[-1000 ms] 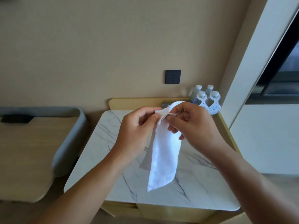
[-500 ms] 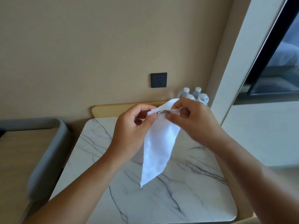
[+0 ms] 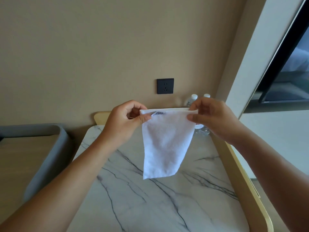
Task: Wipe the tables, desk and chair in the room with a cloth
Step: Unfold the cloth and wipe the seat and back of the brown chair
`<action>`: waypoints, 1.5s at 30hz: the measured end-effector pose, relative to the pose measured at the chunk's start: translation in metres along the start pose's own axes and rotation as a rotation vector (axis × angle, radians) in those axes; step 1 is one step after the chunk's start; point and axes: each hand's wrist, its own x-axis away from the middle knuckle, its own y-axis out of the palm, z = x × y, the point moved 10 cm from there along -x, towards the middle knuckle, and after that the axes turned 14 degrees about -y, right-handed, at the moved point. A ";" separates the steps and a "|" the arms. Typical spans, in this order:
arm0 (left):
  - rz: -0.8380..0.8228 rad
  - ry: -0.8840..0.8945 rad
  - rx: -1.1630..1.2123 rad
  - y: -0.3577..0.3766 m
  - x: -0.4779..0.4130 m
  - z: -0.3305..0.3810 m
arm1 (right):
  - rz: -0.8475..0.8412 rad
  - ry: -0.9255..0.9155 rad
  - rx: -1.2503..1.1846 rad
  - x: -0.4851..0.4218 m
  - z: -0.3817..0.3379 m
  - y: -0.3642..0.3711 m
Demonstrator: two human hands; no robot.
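Marble-topped white table with grey veins fills the near scene. Above it hangs a white rectangular cloth, its top corners pinched by the left hand and right hand, fingers curled. Clear water bottles stand far right.

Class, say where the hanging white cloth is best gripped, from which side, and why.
Likely pinch the white cloth at its two top corners, coming from each side, as the left hand and right hand do. Its hemmed top edge is stretched level; the rest hangs limp above the marble table.
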 end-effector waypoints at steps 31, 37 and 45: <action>-0.072 -0.478 -0.406 0.049 -0.089 -0.278 | -0.281 0.442 0.154 -0.023 0.253 0.189; -0.071 -0.524 -0.325 0.057 -0.069 -0.300 | -0.237 0.372 0.275 0.002 0.252 0.193; -0.154 -0.633 -0.122 0.063 -0.027 -0.307 | -0.042 0.689 -0.422 0.068 0.244 0.218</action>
